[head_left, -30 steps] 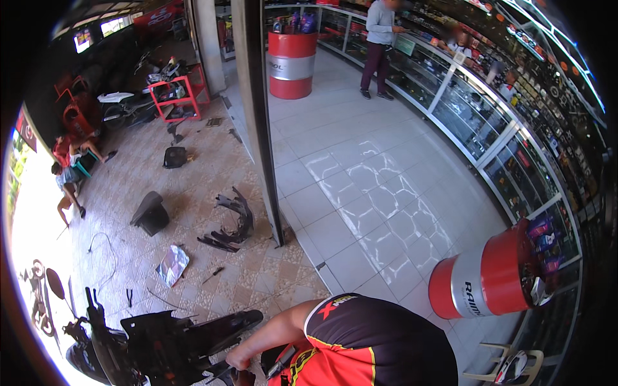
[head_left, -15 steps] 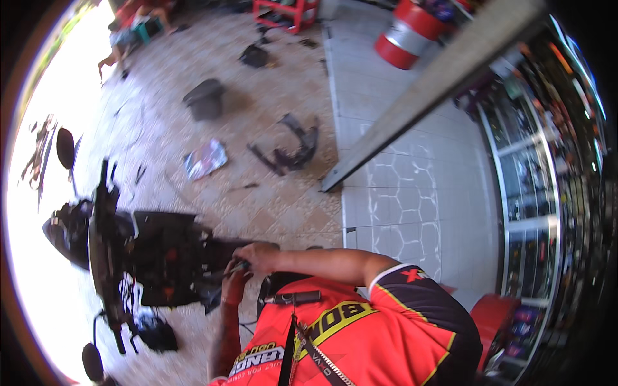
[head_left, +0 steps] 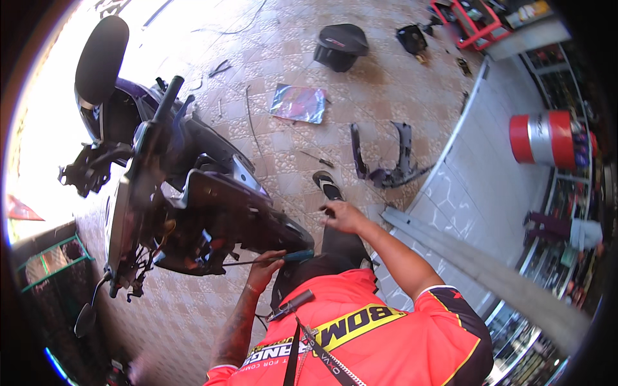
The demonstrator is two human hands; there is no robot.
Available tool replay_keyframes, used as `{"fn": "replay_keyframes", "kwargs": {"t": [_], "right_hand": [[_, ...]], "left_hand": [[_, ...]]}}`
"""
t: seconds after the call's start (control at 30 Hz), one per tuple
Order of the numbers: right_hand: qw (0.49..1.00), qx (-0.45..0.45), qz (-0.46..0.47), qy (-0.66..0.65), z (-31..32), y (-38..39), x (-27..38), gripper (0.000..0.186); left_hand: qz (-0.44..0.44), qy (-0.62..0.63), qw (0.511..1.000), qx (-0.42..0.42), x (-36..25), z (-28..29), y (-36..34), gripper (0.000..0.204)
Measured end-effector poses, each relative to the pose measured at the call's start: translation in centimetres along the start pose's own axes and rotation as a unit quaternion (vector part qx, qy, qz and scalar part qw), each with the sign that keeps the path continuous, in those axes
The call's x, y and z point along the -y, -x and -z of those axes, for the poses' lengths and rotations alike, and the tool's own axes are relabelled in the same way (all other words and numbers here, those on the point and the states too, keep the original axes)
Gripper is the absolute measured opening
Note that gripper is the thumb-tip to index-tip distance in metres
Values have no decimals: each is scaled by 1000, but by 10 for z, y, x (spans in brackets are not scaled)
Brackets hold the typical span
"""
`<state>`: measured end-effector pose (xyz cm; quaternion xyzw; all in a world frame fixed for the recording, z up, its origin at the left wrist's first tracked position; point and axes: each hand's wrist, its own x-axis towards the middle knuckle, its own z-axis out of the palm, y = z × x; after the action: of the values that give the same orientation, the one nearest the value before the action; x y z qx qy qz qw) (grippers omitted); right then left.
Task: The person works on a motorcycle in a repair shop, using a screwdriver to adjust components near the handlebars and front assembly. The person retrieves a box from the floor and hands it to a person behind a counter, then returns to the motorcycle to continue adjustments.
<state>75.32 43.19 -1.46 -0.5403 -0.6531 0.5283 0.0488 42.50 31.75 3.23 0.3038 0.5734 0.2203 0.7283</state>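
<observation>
In my left hand (head_left: 261, 271) is a screwdriver (head_left: 297, 255); its blue handle points right and its thin shaft runs left toward the scooter. My right hand (head_left: 346, 217) hangs above my right leg, apart from the left one. Its fingers are curled in, and whatever they pinch is too small and dark to make out. The partly stripped scooter (head_left: 232, 215) stands at the left, close to my left hand, with loose wiring showing near its handlebar (head_left: 168, 96) and a large mirror (head_left: 102, 59) above.
Past my shoe (head_left: 327, 185) a second screwdriver (head_left: 317, 158) lies on the tiles. Around it are a dark plastic fairing piece (head_left: 389, 175), a shiny packet (head_left: 298, 103) and a black bucket-shaped part (head_left: 341, 48). A grey post (head_left: 476, 260) and a red-and-white drum (head_left: 542, 138) stand at right.
My hands, together before, are now apart: the right has moved away, while the left holds the screwdriver. The view has swung, and the scooter appears larger.
</observation>
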Motion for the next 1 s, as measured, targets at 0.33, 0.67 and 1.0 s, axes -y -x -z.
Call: {"fn": "replay_keyframes", "kwargs": {"t": [0.33,0.67,1.0], "right_hand": [[964,45,-224,134,106,-334,-298,48],[951,-120,-282,-50,50,-573,-432,43],[799,-157,-327,-479,12,-620,-460,55]], "left_hand": [[135,-24,980,-143,-60,-66,-85,28],[312,-13,940,-135,-38,-79,-163,25],[433,44,893,-116,-6,-84,-186,32]]}}
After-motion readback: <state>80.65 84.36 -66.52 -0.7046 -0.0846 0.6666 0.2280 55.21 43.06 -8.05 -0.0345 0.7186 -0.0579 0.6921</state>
